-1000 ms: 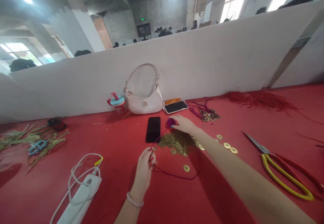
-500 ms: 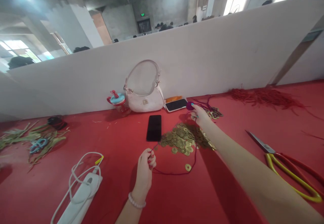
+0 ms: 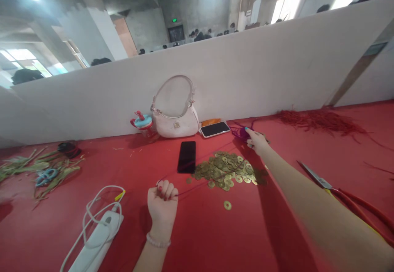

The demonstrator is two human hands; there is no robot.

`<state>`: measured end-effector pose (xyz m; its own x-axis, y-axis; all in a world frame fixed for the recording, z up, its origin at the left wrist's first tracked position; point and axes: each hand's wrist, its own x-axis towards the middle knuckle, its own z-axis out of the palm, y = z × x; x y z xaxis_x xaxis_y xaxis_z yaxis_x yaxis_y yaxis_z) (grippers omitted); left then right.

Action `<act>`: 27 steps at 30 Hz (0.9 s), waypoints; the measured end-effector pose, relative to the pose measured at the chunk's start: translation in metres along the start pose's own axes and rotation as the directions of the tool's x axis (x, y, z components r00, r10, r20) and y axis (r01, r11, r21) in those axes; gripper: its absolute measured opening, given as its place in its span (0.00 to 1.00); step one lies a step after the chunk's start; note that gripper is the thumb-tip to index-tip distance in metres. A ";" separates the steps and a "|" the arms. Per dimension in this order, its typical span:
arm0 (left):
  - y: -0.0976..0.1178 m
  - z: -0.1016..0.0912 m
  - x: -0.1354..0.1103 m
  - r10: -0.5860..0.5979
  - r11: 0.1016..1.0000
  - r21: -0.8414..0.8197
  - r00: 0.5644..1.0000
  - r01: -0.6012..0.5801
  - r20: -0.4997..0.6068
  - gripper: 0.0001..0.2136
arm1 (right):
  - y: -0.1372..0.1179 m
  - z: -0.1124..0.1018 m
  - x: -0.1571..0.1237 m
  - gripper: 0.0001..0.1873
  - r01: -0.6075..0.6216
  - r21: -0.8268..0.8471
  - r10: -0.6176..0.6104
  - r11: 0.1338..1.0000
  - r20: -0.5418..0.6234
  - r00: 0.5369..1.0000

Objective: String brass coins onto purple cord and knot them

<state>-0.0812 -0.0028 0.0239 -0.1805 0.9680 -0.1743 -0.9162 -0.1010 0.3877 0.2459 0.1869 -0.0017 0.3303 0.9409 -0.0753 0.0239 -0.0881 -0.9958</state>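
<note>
My left hand (image 3: 163,202), wearing a beaded bracelet (image 3: 158,241), is closed on a thin purple cord (image 3: 192,189). The cord runs in strands over the coins toward my right hand (image 3: 257,140). That hand grips a small ball of purple cord (image 3: 244,133) near the wall, with more loose cord around it. Between the hands lies a heap of brass-coloured coins (image 3: 221,167) with square holes. One single coin (image 3: 227,205) sits apart, closer to me. A few coins by my right hand are mostly covered by it.
A black phone (image 3: 186,157), a white-framed phone (image 3: 215,129), a white handbag (image 3: 176,122) and a lidded cup (image 3: 143,123) stand toward the wall. Large scissors (image 3: 320,178) lie right, red strands (image 3: 323,121) behind. A power strip (image 3: 97,239) and small blue scissors (image 3: 46,177) lie left.
My left hand has moved left and turned, pulling the hanging cord loop into straighter strands. My right hand has shifted right with the cord ball, off the coin heap.
</note>
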 end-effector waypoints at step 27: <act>-0.031 0.024 -0.055 -0.518 0.288 0.914 0.756 -0.287 0.401 0.13 | -0.037 0.032 -0.233 0.26 0.512 -0.108 -0.110 0.852 0.920 0.376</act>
<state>-0.0344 -0.0477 0.0432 0.4812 0.8761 0.0301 0.1144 -0.0968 0.9887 0.1376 -0.0185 0.0515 -0.7466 0.6644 0.0334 0.2915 0.3718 -0.8814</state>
